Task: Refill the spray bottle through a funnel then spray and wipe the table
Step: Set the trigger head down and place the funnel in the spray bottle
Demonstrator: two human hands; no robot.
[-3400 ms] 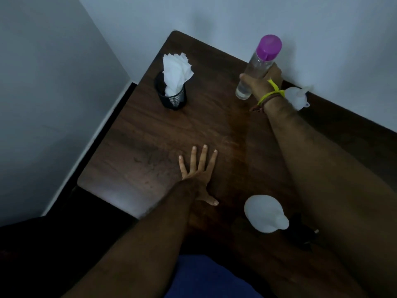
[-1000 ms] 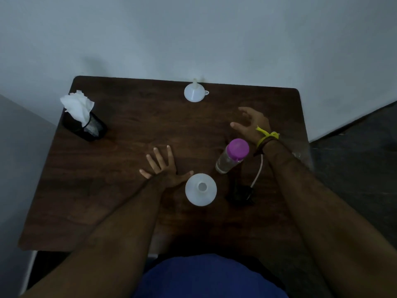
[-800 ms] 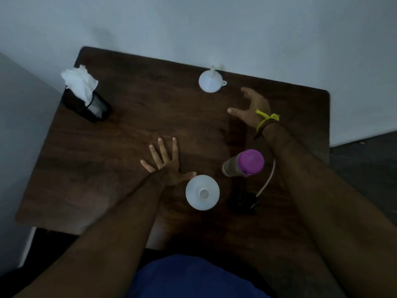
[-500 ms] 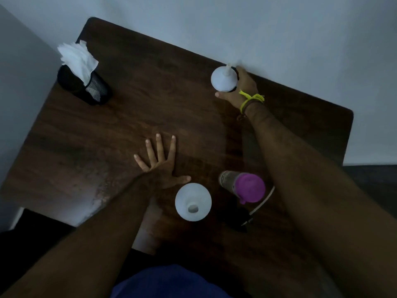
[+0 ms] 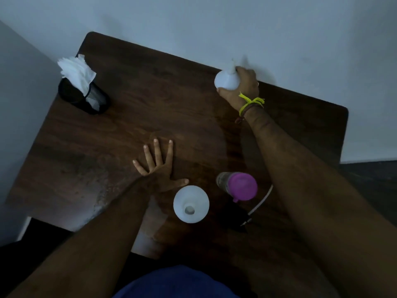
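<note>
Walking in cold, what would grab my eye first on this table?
Probably the right hand gripping a white funnel at the table's far edge by the wall. Next, the purple-capped bottle standing near the open white spray bottle, with the left hand spread flat beside them.

Desk [image 5: 171,108] is dark wood-grain with a slight sheen, kinda worn and pale near the front edge. Funnel [image 5: 226,81] and bottle [image 5: 191,204] look like matt white plastic. Cup [image 5: 86,97] is black metal mesh stuffed with crinkly white paper tissues [image 5: 76,70]. Clear plastic bottle's cap [image 5: 242,186] is smooth purple plastic.
</note>
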